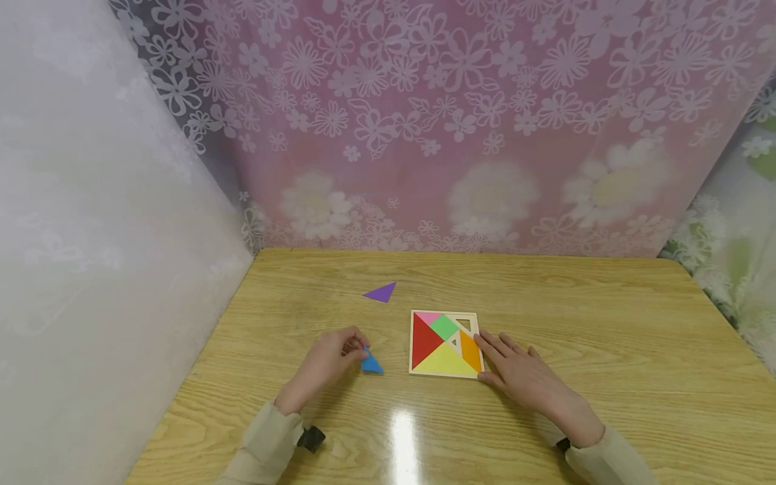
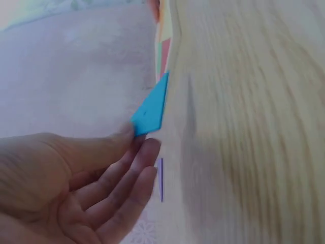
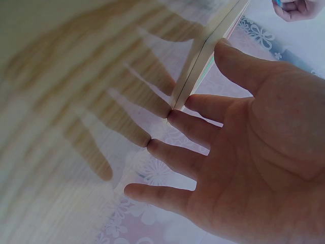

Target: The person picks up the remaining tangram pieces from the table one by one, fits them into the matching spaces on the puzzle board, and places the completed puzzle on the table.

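My left grip (image 1: 327,358) pinched the blue triangle (image 1: 371,363); my straight-fingered right grip (image 1: 525,377) touched the square wooden tray (image 1: 465,315); insertion apparently needed alignment.

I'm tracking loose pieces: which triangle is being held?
The blue triangle, pinched by the left hand; the purple triangle lies untouched, others sit in the tray.

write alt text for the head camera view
A person's left hand pinches a flat blue triangle left of a square, pale wooden tangram board, while their right hand touches the board's right edge. The board holds flat red, yellow, pink, green and orange pieces; a flat purple triangle lies farther back on the wood-grain table.
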`<action>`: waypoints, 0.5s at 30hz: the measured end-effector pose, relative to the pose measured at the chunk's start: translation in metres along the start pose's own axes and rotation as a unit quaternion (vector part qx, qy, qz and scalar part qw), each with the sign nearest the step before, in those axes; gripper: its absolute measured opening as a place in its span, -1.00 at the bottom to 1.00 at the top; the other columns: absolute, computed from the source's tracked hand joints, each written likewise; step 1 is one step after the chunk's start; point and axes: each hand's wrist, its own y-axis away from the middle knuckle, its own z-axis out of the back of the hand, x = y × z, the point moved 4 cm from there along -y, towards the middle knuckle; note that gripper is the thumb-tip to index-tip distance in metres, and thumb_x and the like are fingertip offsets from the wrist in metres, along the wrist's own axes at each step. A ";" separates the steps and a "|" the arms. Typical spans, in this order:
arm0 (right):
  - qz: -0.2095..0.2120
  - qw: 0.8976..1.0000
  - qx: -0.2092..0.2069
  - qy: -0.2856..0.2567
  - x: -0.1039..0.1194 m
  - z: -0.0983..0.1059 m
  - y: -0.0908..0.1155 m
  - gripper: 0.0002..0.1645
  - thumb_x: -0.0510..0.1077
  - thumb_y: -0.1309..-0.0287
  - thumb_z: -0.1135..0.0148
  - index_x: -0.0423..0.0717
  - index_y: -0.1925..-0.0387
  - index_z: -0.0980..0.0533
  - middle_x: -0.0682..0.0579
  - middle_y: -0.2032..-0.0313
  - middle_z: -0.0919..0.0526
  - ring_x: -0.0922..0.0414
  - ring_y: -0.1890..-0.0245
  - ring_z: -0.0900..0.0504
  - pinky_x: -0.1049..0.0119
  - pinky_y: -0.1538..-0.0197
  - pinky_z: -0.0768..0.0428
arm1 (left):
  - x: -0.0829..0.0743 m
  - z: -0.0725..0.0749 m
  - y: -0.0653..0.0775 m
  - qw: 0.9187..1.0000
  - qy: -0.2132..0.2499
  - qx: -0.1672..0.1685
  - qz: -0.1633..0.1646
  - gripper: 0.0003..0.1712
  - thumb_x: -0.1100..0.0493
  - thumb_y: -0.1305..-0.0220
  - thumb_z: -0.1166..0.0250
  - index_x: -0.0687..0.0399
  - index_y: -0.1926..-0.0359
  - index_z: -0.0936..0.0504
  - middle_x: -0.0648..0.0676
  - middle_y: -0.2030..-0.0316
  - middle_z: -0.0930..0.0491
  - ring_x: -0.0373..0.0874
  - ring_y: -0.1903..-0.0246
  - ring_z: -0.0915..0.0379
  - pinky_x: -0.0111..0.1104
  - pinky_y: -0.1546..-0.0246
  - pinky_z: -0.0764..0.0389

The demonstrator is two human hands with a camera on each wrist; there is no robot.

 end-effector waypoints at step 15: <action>0.001 1.000 0.000 0.001 -0.001 0.000 0.000 -0.23 0.07 -0.44 -0.16 -0.18 -0.51 -0.23 -0.19 -0.47 -0.28 -0.36 -0.40 -0.30 -0.56 -0.15 -0.30 | -0.019 0.000 -0.020 0.996 0.016 -0.078 -0.030 -0.83 0.28 -0.38 -0.31 0.13 0.04 -0.72 0.02 0.26 -0.68 -0.11 0.36 -0.67 -0.42 0.37 -0.62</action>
